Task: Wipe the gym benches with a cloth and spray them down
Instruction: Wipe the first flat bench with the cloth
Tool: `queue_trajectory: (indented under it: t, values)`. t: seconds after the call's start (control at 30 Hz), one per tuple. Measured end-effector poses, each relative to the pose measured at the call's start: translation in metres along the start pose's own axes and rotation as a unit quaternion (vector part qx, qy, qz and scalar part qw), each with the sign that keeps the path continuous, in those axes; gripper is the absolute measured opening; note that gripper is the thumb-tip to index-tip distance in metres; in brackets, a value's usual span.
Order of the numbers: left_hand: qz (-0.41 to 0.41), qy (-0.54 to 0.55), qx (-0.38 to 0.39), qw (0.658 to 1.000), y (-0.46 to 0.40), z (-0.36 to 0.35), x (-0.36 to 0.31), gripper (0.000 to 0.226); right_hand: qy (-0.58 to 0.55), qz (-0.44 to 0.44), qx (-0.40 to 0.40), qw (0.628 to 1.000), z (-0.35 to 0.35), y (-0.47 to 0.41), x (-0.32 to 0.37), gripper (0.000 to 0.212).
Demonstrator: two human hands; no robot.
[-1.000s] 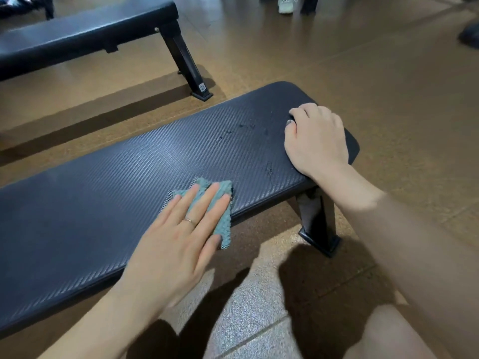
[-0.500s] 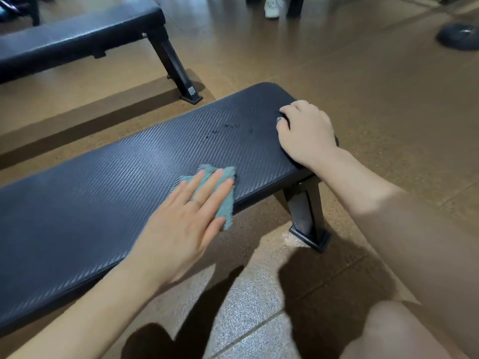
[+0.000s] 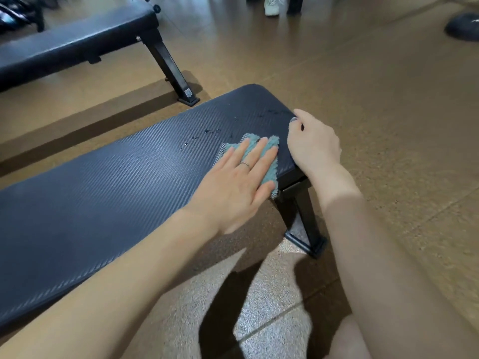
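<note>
1. The left hand (image 3: 242, 181) lies flat, fingers straight, pressing a teal cloth (image 3: 261, 146) onto the near bench (image 3: 103, 193), close to its right end.
2. Just beside it, the right hand (image 3: 312, 145) curls over that end's edge, gripping the pad.
3. Small wet spots (image 3: 211, 131) dot the pad beyond the cloth.
4. A second bench (image 3: 77, 40) stands farther back on the floor (image 3: 363, 86).
</note>
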State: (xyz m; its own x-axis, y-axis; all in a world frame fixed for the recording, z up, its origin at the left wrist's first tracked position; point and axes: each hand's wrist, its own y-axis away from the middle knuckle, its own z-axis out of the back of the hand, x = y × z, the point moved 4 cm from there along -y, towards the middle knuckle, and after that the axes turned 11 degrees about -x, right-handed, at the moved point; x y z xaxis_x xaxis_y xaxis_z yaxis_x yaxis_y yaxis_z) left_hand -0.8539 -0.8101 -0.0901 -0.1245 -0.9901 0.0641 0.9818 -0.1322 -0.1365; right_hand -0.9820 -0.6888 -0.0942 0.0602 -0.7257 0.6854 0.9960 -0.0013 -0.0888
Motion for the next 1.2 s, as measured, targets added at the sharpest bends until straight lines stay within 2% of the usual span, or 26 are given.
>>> queue_trajectory:
  t: [0.13, 0.27, 0.4, 0.6, 0.73, 0.83, 1.0, 1.13, 1.2]
  values:
    - [-0.032, -0.023, 0.004, 0.999, 0.077, 0.009, 0.034, 0.064, -0.099, -0.049, 0.020, 0.994, 0.001, 0.004, -0.016, 0.042]
    - [0.012, -0.037, 0.029, 0.999, 0.109, 0.013, 0.054, 0.065, -0.136, -0.087, 0.010, 0.987, -0.003, 0.001, -0.019, 0.037]
    - [-0.011, -0.049, 0.011, 0.999, 0.065, 0.007, 0.028, 0.066, -0.168, -0.116, -0.018, 0.979, -0.004, 0.001, -0.019, 0.039]
    - [-0.040, -0.012, -0.017, 0.999, -0.024, -0.005, -0.019, 0.067, -0.226, -0.153, -0.015, 0.962, -0.002, 0.005, -0.018, 0.043]
    - [-0.063, -0.006, -0.020, 0.998, -0.002, -0.002, -0.010, 0.067, -0.270, -0.210, 0.037, 0.939, 0.000, 0.003, -0.017, 0.061]
    - [-0.112, -0.019, -0.008, 0.993, 0.032, 0.002, 0.006, 0.066, -0.350, -0.270, 0.098, 0.892, 0.003, 0.005, -0.020, 0.070]
    - [-0.153, -0.020, -0.012, 0.988, -0.017, -0.005, -0.005, 0.067, -0.451, -0.313, 0.093, 0.830, 0.007, 0.013, -0.034, 0.060]
    - [-0.141, 0.010, -0.020, 0.990, -0.085, -0.009, -0.045, 0.063, -0.497, -0.327, 0.074, 0.801, 0.007, 0.020, -0.040, 0.053]
    - [-0.130, 0.015, -0.020, 0.991, -0.087, -0.011, -0.044, 0.062, -0.497, -0.322, 0.084, 0.801, 0.011, 0.025, -0.043, 0.054]
